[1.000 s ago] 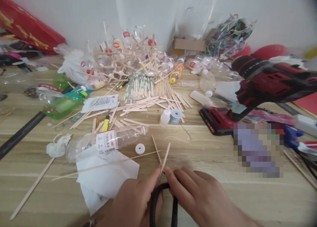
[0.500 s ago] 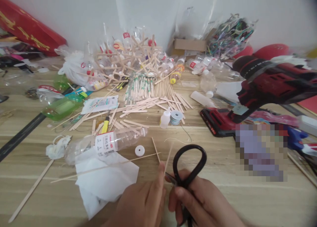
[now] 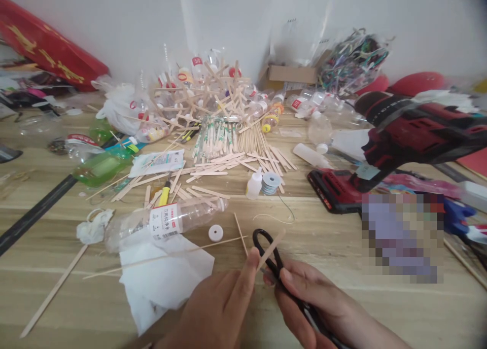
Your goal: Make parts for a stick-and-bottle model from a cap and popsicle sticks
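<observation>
My left hand (image 3: 218,303) pinches a flat wooden stick (image 3: 271,250), which points up and to the right from the fingertips. My right hand (image 3: 317,301) is wrapped round black-handled scissors (image 3: 279,263); one handle loop stands up behind the stick, and the blades are mostly hidden between the hands. Just beyond my left fingertips a thin stick (image 3: 240,231) lies on the wooden table. A long skewer (image 3: 167,257) crosses white paper (image 3: 163,278) to the left. The white cap with a hole (image 3: 215,233) lies beside a clear bottle (image 3: 167,221).
A red and black drill (image 3: 380,151) stands at the right. Glue bottle (image 3: 253,184) and wire spool (image 3: 271,183) are ahead. Behind them are piles of wooden sticks (image 3: 220,159), plastic bottles and a cardboard box (image 3: 291,74).
The scissors have turned in my right hand, their upper loop tipping lower and left. The stick in my left hand now leans further right. The view has shifted slightly.
</observation>
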Demonstrator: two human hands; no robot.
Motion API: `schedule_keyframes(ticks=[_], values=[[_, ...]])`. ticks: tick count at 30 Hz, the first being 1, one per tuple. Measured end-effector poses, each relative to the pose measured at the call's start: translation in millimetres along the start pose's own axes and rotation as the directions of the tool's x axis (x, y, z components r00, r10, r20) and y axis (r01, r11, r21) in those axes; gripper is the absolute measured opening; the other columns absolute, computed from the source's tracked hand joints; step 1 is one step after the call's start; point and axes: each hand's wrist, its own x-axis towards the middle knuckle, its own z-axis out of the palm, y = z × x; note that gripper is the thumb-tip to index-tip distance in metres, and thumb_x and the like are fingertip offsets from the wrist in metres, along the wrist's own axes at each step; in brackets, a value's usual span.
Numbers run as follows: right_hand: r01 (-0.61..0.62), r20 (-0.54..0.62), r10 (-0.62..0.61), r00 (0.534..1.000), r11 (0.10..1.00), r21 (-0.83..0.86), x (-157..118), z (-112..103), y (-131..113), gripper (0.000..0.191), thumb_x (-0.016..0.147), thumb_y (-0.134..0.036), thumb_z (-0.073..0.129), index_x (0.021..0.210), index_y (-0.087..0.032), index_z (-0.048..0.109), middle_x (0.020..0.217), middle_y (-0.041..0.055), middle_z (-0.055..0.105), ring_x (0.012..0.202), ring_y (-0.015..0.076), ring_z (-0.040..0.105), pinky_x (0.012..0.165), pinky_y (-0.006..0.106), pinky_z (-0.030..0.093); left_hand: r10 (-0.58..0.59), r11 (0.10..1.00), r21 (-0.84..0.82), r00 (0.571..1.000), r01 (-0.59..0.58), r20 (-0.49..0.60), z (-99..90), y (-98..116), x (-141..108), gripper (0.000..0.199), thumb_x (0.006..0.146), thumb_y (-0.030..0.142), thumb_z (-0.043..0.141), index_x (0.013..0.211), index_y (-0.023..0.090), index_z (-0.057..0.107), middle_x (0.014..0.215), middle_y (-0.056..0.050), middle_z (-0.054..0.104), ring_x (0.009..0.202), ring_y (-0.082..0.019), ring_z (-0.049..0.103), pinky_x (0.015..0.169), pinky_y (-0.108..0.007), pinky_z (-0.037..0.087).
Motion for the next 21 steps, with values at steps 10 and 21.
schedule_keyframes(ticks=[10,21], values=[[0.186,0.16,-0.618,0.77,-0.023,-0.982,-7.3,-9.6,35.5,0.029,0.1,-0.023,0.033,0.115,-0.016,0.057,0.082,0.0108,0.075,0.071,0.0215,0.072,0.062,0.031,0.058,-0.08,0.995,-0.049,0.996,0.082,0.045,4.3,3.9,-4.5,0.061,0.101,0.018,0.026,0.155,0.016,0.0,0.076,-0.005,0.073,0.058,-0.019,0.07,0.052,-0.026,0.055],[0.213,0.009,-0.391,0.92,0.483,-0.849,-3.3,1.7,-3.2,0.045,0.093,-0.052,0.052,0.095,-0.011,0.071,0.061,0.006,0.068,0.049,0.0141,0.062,0.043,0.02,0.049,-0.106,0.994,0.011,0.994,0.106,0.005,3.0,6.9,-4.7,0.057,0.102,0.019,0.022,0.155,0.017,-0.001,0.074,-0.002,0.072,0.059,-0.019,0.07,0.053,-0.027,0.054]])
